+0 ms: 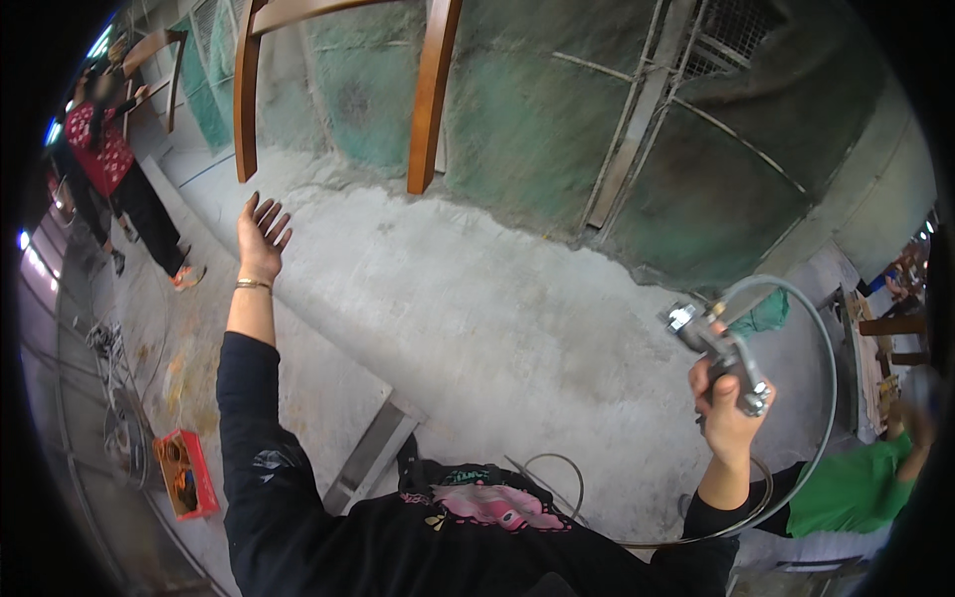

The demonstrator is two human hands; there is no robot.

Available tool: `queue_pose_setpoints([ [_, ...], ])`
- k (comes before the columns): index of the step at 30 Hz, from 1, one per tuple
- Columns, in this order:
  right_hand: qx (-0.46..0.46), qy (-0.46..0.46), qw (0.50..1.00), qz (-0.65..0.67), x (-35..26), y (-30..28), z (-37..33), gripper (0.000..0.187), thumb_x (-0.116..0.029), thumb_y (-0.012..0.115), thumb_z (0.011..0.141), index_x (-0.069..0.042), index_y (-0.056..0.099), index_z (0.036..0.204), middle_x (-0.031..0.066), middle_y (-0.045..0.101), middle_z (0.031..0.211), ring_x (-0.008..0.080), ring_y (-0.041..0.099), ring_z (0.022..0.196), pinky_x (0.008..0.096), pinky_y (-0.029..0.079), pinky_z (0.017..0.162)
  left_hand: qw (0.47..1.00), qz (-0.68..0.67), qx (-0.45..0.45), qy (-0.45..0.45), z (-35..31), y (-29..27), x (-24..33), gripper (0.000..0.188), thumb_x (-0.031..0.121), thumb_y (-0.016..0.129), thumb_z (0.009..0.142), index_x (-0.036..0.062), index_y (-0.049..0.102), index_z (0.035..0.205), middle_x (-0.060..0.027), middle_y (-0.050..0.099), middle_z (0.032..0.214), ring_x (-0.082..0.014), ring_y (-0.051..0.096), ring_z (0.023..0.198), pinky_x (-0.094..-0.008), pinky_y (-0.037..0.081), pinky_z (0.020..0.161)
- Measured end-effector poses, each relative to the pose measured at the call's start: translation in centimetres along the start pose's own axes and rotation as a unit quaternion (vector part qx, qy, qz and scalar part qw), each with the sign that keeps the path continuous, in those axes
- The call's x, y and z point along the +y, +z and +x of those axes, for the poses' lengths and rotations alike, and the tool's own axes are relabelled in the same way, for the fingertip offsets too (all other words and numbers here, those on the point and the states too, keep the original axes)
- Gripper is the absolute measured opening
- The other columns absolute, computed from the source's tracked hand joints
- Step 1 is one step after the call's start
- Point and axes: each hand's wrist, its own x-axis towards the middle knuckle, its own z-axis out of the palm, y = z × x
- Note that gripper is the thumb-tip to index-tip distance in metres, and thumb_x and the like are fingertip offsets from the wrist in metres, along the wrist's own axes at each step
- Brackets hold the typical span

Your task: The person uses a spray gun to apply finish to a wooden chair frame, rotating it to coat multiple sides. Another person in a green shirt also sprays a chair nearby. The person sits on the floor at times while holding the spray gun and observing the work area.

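My right hand (pixel 734 423) is wrapped around a metal spray gun (pixel 718 353), held out at the right with its head pointing up and left. A grey hose (pixel 828 368) loops from the gun and runs back past my forearm. At the left, my left hand (pixel 261 239) reaches forward with fingers extended and holds nothing. Just beyond its fingertips hangs the lower end of a brown wooden chair leg (pixel 246 119). A second brown leg (pixel 430 109) of the same frame comes down further right; its upper part is cut off by the picture's edge.
Stained green sheeting (pixel 537 119) and a metal frame (pixel 637 119) stand behind the legs. A metal channel (pixel 373 453) lies near my body. A red box (pixel 204 478) sits lower left. One person (pixel 99 149) stands far left; another in green (pixel 856 493) is at right.
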Motion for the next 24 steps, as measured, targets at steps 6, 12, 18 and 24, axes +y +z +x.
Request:
queue_pose_setpoints([
  [6, 0.150, -0.156, 0.976, 0.014, -6.0, 9.0, 5.0, 0.065, -0.044, 0.065, 0.104, 0.007, 0.053, 0.142, 0.0044, 0.056, 0.077, 0.0070, 0.048, 0.062, 0.0186, 0.032, 0.047, 0.997, 0.059, -0.016, 0.047, 9.5, -6.3, 3.8, 0.069, 0.052, 0.057, 0.100, 0.0144, 0.046, 0.156, -0.0099, 0.053, 0.154, -0.0274, 0.056, 0.133, -0.0436, 0.042, 0.110],
  [12, 0.230, -0.174, 0.954, -0.078, -10.1, 18.0, 10.7, 0.047, -0.037, 0.060, 0.108, 0.002, 0.061, 0.134, 0.0044, 0.059, 0.082, 0.0090, 0.054, 0.068, 0.0185, 0.034, 0.046, 0.988, 0.128, -0.044, 0.070, 17.7, -12.5, 4.5, 0.068, 0.050, 0.051, 0.103, 0.0132, 0.043, 0.159, -0.0166, 0.043, 0.163, -0.0347, 0.047, 0.144, -0.0473, 0.038, 0.116],
  [18, 0.271, -0.166, 0.942, -0.110, -14.2, 26.1, 16.0, 0.038, -0.038, 0.071, 0.102, -0.004, 0.072, 0.120, -0.0017, 0.062, 0.078, 0.0041, 0.054, 0.065, 0.0188, 0.034, 0.052, 0.982, 0.180, -0.036, 0.042, 23.8, -15.3, 5.1, 0.081, 0.055, 0.060, 0.098, 0.0080, 0.038, 0.160, -0.0184, 0.041, 0.163, -0.0367, 0.045, 0.145, -0.0503, 0.038, 0.116],
  [24, 0.273, -0.213, 0.919, -0.190, -17.8, 29.7, 22.2, 0.035, -0.043, 0.074, 0.099, -0.008, 0.073, 0.101, -0.0008, 0.064, 0.077, 0.0038, 0.056, 0.064, 0.0178, 0.033, 0.049, 0.974, 0.206, -0.068, 0.061, 27.7, -13.8, 5.1, 0.087, 0.054, 0.065, 0.095, 0.0034, 0.035, 0.159, -0.0180, 0.042, 0.161, -0.0370, 0.046, 0.144, -0.0503, 0.039, 0.114],
])
